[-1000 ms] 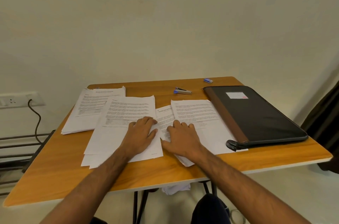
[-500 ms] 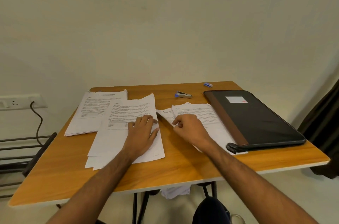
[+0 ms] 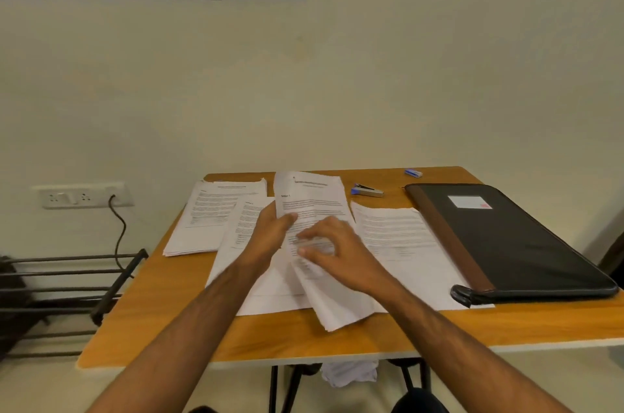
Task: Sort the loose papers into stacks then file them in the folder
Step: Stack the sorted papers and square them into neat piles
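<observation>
Both hands' grip holds raised papers (image 3: 309, 206) over wooden table (image 3: 175, 328) — cream wall (image 3: 337, 91) behind.

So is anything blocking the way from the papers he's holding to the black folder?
Only another sheet lies flat on the table between the held papers and the folder. Nothing tall blocks it, but the folder looks closed.

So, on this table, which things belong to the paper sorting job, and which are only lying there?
Belong to the job:
- held sheaf of papers, gripped by the left hand and the right hand
- far-left stack
- middle stack
- right stack
- black folder, closed

Just lying about:
- stapler
- small blue box
- wall socket with its cable
</observation>
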The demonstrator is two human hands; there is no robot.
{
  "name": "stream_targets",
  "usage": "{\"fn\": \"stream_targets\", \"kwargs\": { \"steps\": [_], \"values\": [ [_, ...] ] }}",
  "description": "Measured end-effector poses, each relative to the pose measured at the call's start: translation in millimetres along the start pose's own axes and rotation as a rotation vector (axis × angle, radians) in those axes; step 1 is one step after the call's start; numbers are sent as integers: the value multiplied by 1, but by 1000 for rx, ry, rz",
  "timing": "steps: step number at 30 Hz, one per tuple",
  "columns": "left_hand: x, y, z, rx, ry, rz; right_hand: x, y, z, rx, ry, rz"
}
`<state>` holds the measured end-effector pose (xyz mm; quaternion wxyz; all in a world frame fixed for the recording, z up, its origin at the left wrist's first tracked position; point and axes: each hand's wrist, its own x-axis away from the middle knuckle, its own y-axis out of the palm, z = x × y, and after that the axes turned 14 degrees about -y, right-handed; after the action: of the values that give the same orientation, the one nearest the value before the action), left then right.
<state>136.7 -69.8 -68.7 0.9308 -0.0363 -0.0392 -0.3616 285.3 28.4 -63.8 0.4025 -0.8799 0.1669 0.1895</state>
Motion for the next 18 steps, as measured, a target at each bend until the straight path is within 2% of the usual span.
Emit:
{"fn": "stream_targets", "kwargs": {
  "steps": [2,4,5,7,9,12,14,16,18],
  "values": [
    [6,-17,1,30,-14,20,-13,-8,6,112,147,206],
    [11,-30,3,91,-29,13,-25,-18,16,70,362,321],
    [13,-37,4,127,-33,11,-29,-21,23,-78,415,316],
    [15,-47,5,172,-45,14,-33,-24,38,-475,401,225],
    [16,-55,8,160,-60,14,-31,-26,43,-638,364,125],
    [13,-65,7,-44,-56,110,-33,-21,52,-716,449,195],
    [7,-76,0,-303,-49,324,-33,-17,55,-760,463,249],
    [0,-93,-14,-531,-143,500,-30,-12,58,-780,476,275],
    [-3,-107,-30,-663,-300,501,-27,-8,59,-781,483,280]
  ]
}}
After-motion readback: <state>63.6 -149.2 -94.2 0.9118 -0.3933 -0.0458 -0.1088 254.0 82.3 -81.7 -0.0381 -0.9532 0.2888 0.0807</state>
